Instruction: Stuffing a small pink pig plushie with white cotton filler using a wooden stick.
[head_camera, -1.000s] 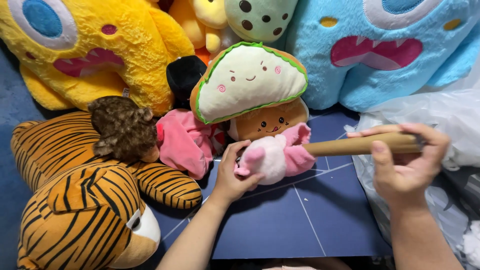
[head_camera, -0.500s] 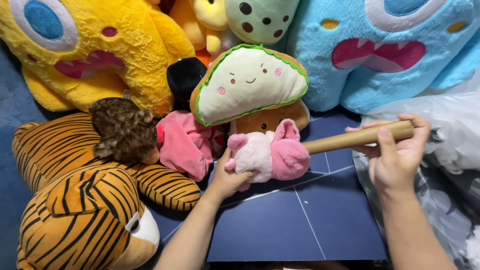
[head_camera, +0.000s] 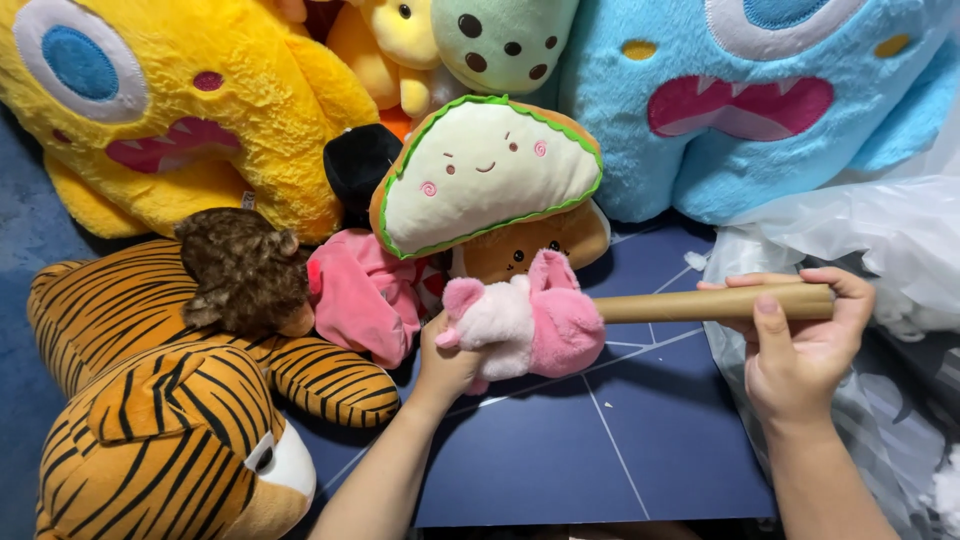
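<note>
A big tiger toy (head_camera: 160, 420) lies on the left. Next to it, the left hand (head_camera: 447, 362) squeezes a small pink and white plush (head_camera: 525, 320) above the dark blue mat (head_camera: 600, 440). A brown cardboard tube (head_camera: 715, 302) pokes into the plush. The right hand (head_camera: 800, 350) grips the tube's far end. A hard push could make the plush slip out or bend the tube.

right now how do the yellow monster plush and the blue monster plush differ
The yellow monster plush sits at the back left, the blue monster plush at the back right. The yellow one's round eye shows whole; the blue one's is cut off by the frame. Both are furry, with pink mouths and white teeth.
</note>
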